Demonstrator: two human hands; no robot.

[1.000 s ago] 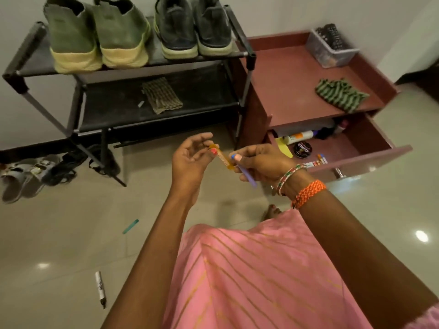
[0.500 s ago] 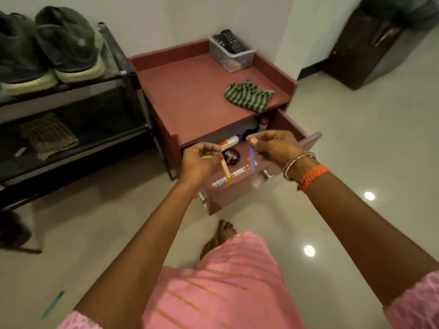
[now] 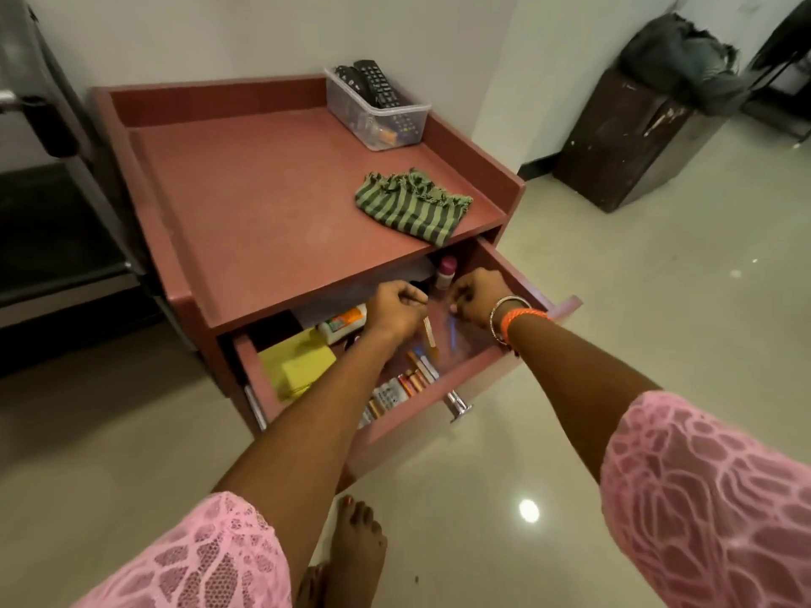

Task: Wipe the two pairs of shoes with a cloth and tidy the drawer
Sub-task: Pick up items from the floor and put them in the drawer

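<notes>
The red cabinet's drawer [image 3: 465, 379] stands pulled out, and both my hands are over it. My left hand [image 3: 397, 311] pinches a thin orange pen [image 3: 429, 336] that hangs point down into the drawer. My right hand [image 3: 478, 296], with bangles at the wrist, has its fingers curled and pinches a blue pen [image 3: 453, 331], which is blurred. In the drawer lie a yellow pad [image 3: 298, 366], a white bottle with an orange label [image 3: 342, 324], a pink-capped bottle [image 3: 445, 272] and a row of small pens and sticks [image 3: 408, 383]. The green striped cloth [image 3: 412, 206] lies on the cabinet top [image 3: 263, 204]. No shoes are in view.
A clear plastic box with remote controls [image 3: 377, 109] stands at the cabinet's back right corner. The black shoe rack [image 3: 66, 221] is close on the left. A dark box with a bag on top [image 3: 627, 138] stands at the right wall. My bare feet [image 3: 355, 546] are below the drawer.
I have stepped up to the cabinet and the view has swung right, away from the shoe rack. Both hands have carried their pens from in front of me down into the open drawer.
</notes>
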